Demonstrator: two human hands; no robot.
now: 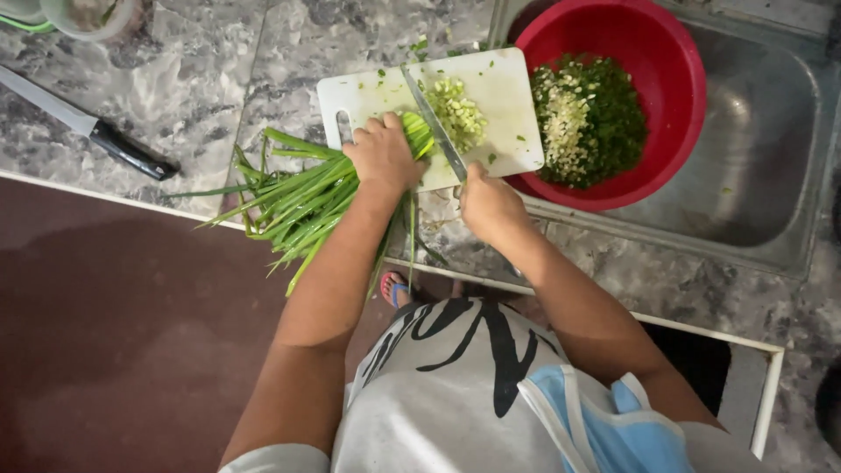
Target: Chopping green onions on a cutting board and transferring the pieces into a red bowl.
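Scallions partly hidden under left hand; knife handle covered.

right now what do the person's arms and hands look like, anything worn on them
Both arms are bare from hand to upper arm. The left hand and right hand wear no gloves, and no rings, watch or bracelets show. Short white sleeves appear only at the bottom edge. The white T-shirt has a black print, with a light blue cloth over its front.
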